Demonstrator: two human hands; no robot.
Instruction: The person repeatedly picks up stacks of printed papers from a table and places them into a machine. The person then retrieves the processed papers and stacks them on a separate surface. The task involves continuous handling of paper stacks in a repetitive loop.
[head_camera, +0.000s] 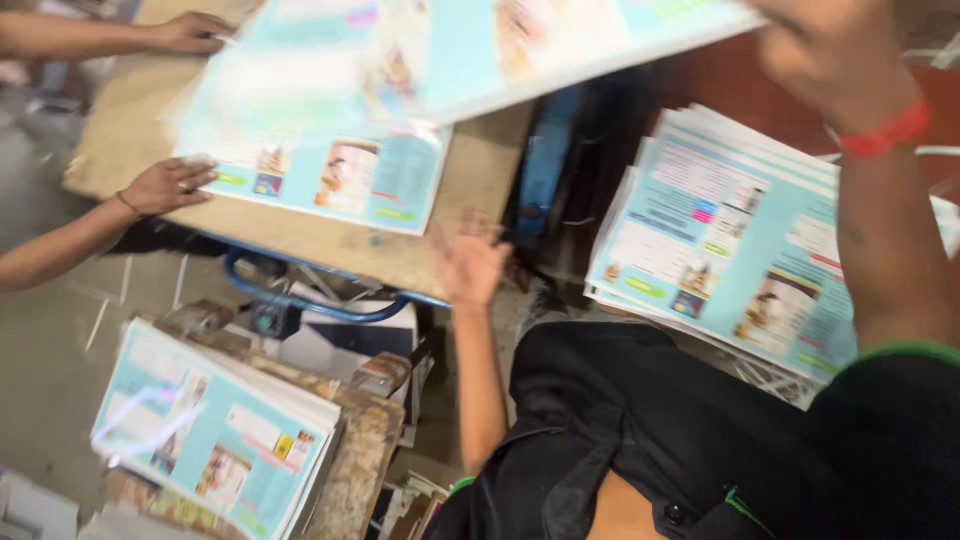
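Note:
My right hand (815, 55), with a red band on the wrist, is raised at the top right and closed on the edge of a large light-blue printed sheet (560, 40). The sheet hangs in the air over the wooden table (470, 190) and is blurred. My left hand (470, 265) is open with fingers spread at the table's front edge and holds nothing. Another printed sheet (310, 150) lies flat on the table. A stack of the same sheets (720, 250) sits to my right, under my right forearm.
Another person's two hands (170, 185) (190, 30) rest on the left side of the sheet on the table. A second stack of sheets (210, 430) lies on a worn wooden stand at the lower left. A blue metal frame (300, 300) runs under the table.

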